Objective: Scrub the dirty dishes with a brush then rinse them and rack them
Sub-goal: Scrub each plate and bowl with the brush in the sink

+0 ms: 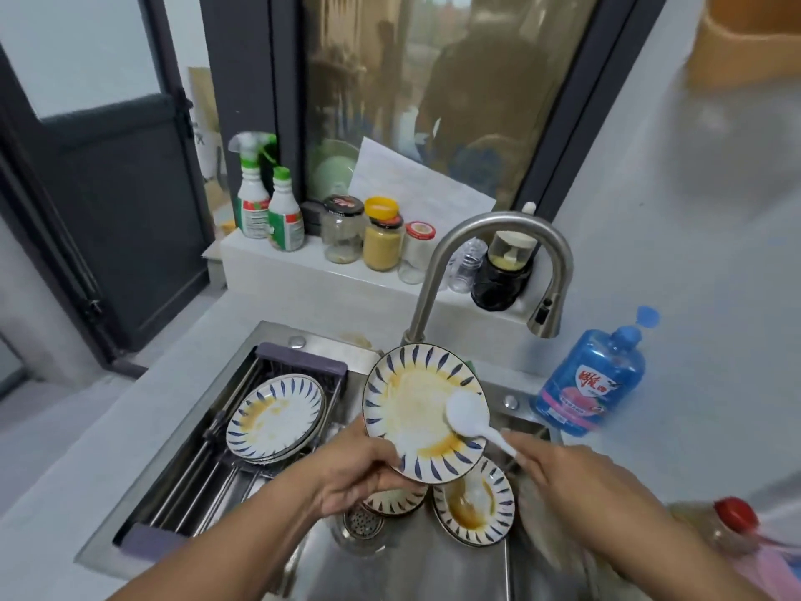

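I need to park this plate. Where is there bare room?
Free: the near end of the rack, in front of the stacked plates; the counter left of the sink. Crowded: around the drain, the jar-lined ledge.

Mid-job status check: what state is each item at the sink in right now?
held plate: tilted, yellow-stained.
left hand: grips the held plate's lower rim.
brush: head against the held plate.
right hand: holds the brush handle.
rack plates: stacked on the rack, top one stained.
sink plates: lying in the sink, stained.
faucet: no water seen running.
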A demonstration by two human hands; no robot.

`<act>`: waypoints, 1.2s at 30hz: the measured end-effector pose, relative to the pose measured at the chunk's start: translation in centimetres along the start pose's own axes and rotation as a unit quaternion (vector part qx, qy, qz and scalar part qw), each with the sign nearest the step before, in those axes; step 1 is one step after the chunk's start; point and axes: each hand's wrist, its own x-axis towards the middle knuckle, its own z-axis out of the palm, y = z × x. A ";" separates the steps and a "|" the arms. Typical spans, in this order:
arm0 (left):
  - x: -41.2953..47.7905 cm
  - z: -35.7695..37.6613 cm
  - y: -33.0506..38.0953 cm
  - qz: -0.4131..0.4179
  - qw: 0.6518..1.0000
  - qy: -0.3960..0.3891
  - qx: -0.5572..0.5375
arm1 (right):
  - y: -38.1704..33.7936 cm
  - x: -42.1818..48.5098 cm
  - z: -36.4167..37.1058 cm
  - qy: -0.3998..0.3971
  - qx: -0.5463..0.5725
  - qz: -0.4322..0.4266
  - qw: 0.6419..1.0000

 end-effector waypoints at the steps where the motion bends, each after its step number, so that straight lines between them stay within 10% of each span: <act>1: -0.6 0.0 0.1 0.004 1.000 -0.005 0.009 | -0.2 -0.2 -0.6 0.020 0.003 0.009 1.000; 11: -2.1 2.0 -1.8 -0.005 1.000 -0.027 -0.003 | -4.3 -2.4 -0.4 -0.019 0.012 -0.088 0.996; 18: -2.9 3.2 -3.2 0.006 0.998 -0.035 -0.042 | -2.4 -2.2 -0.5 0.101 -0.089 0.015 0.991; 27: -2.2 3.5 -2.8 0.056 0.990 0.057 -0.112 | -3.6 -4.6 2.7 -0.023 0.076 -0.012 0.997; 36: -3.1 3.3 -3.4 0.078 0.995 0.023 -0.062 | -1.8 -4.1 -0.1 0.062 -0.051 0.045 0.996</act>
